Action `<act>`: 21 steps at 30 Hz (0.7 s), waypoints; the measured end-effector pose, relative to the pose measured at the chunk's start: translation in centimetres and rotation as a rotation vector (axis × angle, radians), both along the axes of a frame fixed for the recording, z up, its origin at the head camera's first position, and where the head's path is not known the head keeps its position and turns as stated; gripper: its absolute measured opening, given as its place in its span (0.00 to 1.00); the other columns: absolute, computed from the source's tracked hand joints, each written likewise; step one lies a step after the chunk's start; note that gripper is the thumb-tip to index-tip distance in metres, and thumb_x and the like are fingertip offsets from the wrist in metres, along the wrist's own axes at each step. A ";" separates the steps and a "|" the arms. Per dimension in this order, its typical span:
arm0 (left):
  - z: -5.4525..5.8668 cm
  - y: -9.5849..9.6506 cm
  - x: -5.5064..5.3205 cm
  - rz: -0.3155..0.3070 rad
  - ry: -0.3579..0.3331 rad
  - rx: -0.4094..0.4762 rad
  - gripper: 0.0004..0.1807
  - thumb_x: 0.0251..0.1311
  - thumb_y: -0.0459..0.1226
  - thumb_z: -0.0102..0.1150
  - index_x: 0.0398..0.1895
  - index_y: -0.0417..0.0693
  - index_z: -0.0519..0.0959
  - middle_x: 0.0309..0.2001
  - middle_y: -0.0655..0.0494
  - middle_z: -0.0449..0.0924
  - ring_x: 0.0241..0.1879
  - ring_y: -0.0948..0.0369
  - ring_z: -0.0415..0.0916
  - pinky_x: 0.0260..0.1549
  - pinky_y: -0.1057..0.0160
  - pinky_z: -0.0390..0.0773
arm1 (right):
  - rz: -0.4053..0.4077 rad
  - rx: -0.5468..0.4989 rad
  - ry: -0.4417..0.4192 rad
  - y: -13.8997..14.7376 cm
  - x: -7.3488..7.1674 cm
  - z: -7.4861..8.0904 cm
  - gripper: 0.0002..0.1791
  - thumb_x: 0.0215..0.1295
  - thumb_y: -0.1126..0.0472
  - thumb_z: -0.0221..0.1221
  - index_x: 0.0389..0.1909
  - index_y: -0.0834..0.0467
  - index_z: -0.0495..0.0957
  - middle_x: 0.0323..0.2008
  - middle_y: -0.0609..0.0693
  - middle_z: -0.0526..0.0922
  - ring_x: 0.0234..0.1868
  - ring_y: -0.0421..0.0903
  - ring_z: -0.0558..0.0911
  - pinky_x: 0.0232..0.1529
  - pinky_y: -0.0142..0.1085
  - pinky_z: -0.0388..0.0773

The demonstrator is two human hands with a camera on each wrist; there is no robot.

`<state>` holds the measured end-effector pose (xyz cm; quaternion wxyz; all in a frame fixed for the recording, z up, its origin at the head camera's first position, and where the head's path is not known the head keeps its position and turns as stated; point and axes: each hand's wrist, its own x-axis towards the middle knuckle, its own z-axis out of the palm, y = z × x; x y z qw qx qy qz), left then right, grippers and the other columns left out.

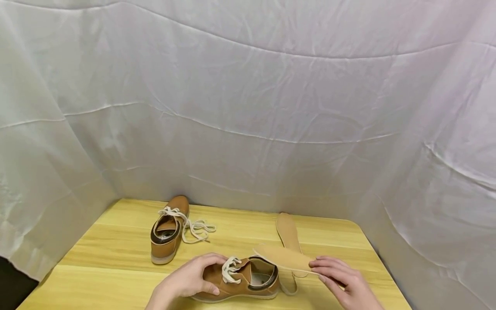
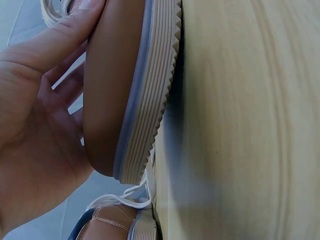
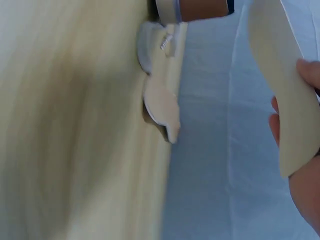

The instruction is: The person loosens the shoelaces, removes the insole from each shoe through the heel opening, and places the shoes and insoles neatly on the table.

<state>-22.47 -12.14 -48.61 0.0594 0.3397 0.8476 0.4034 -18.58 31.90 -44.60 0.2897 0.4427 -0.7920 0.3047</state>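
A brown lace-up shoe stands sole-down at the table's front, toe to the left. My left hand grips its toe, thumb on the near side; the left wrist view shows the ridged pale sole. With thumb and fingers my right hand pinches one end of a tan insole. The insole's other end reaches above the shoe's heel, near the opening. Behind it a second tan insole lies on the table, partly covered. A grey curved piece lies near the heel, its kind unclear.
The matching brown shoe stands at the back left, its pale laces trailing onto the wooden table. Light fabric hangs behind the table and along both sides.
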 end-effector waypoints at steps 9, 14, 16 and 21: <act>0.2 0.1 0.1 0.000 -0.029 0.009 0.35 0.52 0.49 0.80 0.65 0.59 0.80 0.64 0.62 0.79 0.67 0.54 0.73 0.68 0.56 0.72 | -0.314 -0.151 -0.053 -1.6 -1.0 -2.3 0.23 0.54 0.82 0.68 0.48 0.59 0.88 0.51 0.56 0.88 0.59 0.40 0.81 0.58 0.18 0.74; 0.0 0.0 0.1 0.000 -0.019 0.006 0.35 0.51 0.49 0.81 0.65 0.59 0.80 0.64 0.62 0.79 0.67 0.54 0.74 0.68 0.55 0.72 | -0.419 -0.190 0.026 -1.1 -2.9 -3.2 0.18 0.52 0.82 0.69 0.44 0.65 0.89 0.47 0.59 0.88 0.54 0.45 0.82 0.62 0.17 0.70; 0.0 0.0 0.0 0.000 -0.013 0.005 0.35 0.51 0.49 0.81 0.65 0.59 0.80 0.64 0.62 0.79 0.67 0.54 0.74 0.69 0.55 0.72 | -0.473 -0.207 0.052 -0.7 -3.7 -3.5 0.17 0.51 0.82 0.69 0.42 0.65 0.89 0.45 0.59 0.89 0.52 0.50 0.82 0.63 0.17 0.67; -0.2 0.0 -0.1 0.008 -0.010 -0.007 0.35 0.51 0.49 0.80 0.65 0.59 0.80 0.64 0.64 0.79 0.67 0.55 0.73 0.69 0.53 0.72 | -0.616 -0.224 0.041 0.1 -5.2 -4.1 0.13 0.52 0.80 0.70 0.39 0.67 0.89 0.44 0.59 0.89 0.48 0.59 0.82 0.61 0.14 0.63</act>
